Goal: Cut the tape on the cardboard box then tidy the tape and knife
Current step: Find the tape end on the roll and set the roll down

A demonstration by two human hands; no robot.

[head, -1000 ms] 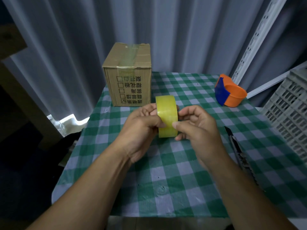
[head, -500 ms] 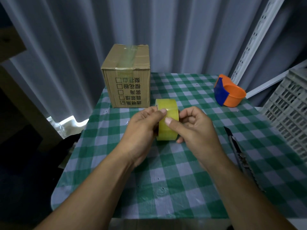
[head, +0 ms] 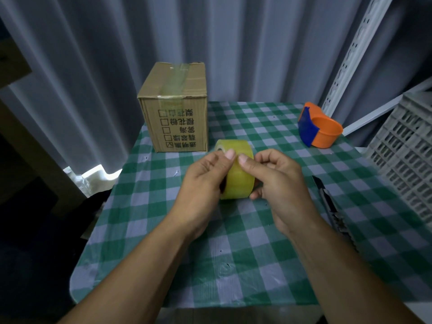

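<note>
the desk [head: 233, 265] in green-checked cloth bears a cardboard box [head: 177, 118], an orange dispenser [head: 322, 134] and a knife [head: 332, 206].

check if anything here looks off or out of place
The box stands upside down: its printed characters read inverted. The knife lies close to the table's right edge. Otherwise nothing stands out; both hands hold the tape roll.

- A storeroom or packing corner, going by the slotted metal shelving upright [head: 348, 54].
- Grey plastic crate [head: 406, 157] and taped cardboard box [head: 177, 108] on a checked tablecloth [head: 233, 253].
</note>
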